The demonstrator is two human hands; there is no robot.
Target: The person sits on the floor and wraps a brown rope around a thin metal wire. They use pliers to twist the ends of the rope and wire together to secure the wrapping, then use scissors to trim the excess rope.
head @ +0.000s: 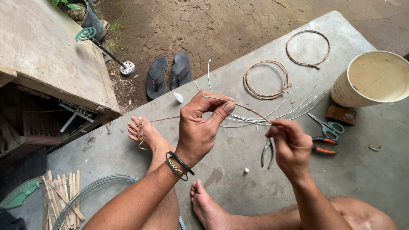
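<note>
I find the work piece to be a thin wire (221,100), part wrapped in brown twine (251,111), held in the air above the concrete platform (238,179). It is pinned at both ends. The left hand (198,127) is pinched shut on the bare end, thumb and forefinger pressed together. The right hand (292,147) is closed on the wrapped stretch and the twine feeding onto it, fingertips together.

My first concern is the wrap. If the right-hand pinch eases, I judge the twine could slacken and unwind along the wire. The bare wire is springy and its free tip points outward past the left thumb, so a slip there could flick it toward the face or fingers. I cannot tell from this view how tightly the wrap sits.

Just beyond the hands lies a fan of loose bare wires (289,108); a trailing twine end could snag them and drag them across the slab. Pliers (269,151) lie just beside the right hand, with scissors (326,125) further right. Both are near enough to be knocked by a wrist. Two finished wrapped rings (266,79) and a pale bucket (370,79) sit well apart. My bare feet (147,134) rest on the platform below the work, exposed to any dropped tool.
</note>
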